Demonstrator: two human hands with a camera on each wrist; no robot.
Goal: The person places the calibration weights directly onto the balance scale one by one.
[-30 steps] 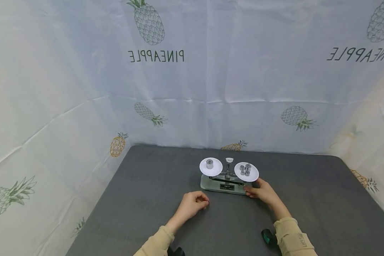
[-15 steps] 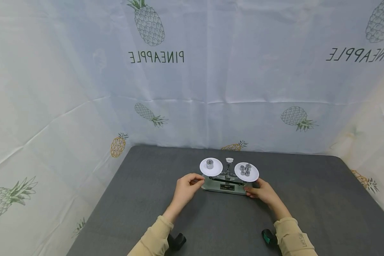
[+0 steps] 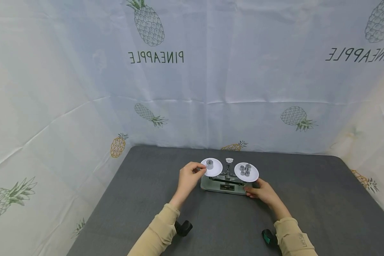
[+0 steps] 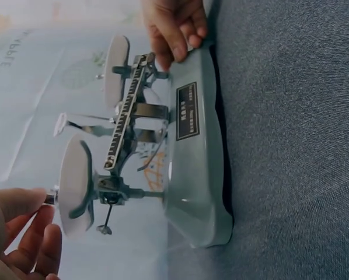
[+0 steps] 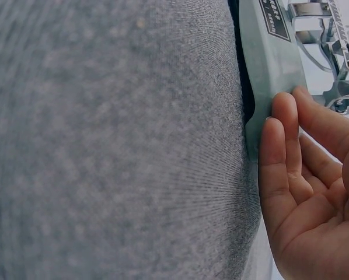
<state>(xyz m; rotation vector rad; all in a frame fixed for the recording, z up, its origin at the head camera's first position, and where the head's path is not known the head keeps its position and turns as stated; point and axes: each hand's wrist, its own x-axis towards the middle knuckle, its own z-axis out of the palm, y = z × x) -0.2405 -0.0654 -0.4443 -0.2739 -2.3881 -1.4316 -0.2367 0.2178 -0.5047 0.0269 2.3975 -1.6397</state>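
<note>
A balance scale (image 3: 225, 187) with a pale green base and two white pans stands on the grey table. On its left pan (image 3: 217, 171) sits a metal weight (image 3: 209, 164). My left hand (image 3: 187, 179) is at that pan's left side, and in the left wrist view its thumb and index fingertip pinch the metal weight (image 4: 51, 197), partly hiding it. Several smaller metal weights (image 3: 248, 167) stand on the right pan (image 3: 254, 175). My right hand (image 3: 265, 193) grips the right end of the base between thumb and fingers, seen closely in the right wrist view.
The dark grey table (image 3: 140, 199) spreads around the scale. Behind it hangs a pale curtain (image 3: 185, 78) printed with pineapples. Black wrist gear (image 3: 184, 228) shows below the left sleeve, and more black gear (image 3: 268, 237) beside the right sleeve.
My left hand has moved forward and up from the table in front of the scale to the left pan's weight. The right hand has stayed at the base.
</note>
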